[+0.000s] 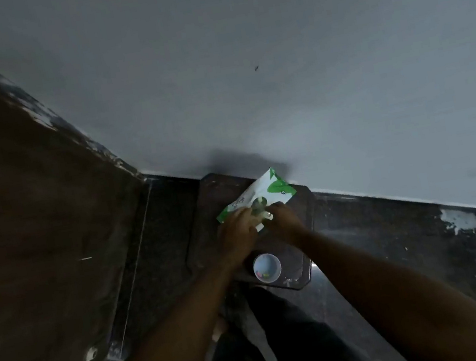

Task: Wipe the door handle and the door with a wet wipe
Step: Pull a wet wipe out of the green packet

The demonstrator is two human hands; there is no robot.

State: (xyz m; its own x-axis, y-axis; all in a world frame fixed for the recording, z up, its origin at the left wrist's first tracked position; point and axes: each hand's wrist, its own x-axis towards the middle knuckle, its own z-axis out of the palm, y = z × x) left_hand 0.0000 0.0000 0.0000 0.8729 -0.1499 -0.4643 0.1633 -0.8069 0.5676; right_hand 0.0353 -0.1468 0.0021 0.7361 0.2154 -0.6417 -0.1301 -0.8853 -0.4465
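Note:
A green and white wet wipe pack (275, 188) lies on a small dark table (304, 232) against the wall. My left hand (236, 233) lies on the pack's near left end, with its fingers spread over it. At the pack's opening, my right hand (283, 220) pinches a small white piece of wet wipe (267, 215). The dark brown wooden door (33, 212) fills the left side. Its handle is out of view.
A white cup (267, 268) with small coloured bits inside stands on the table's near edge, just below my hands. A pale wall (274, 65) rises behind. Dark skirting (407, 216) and dark floor run to the right. My legs show below the table.

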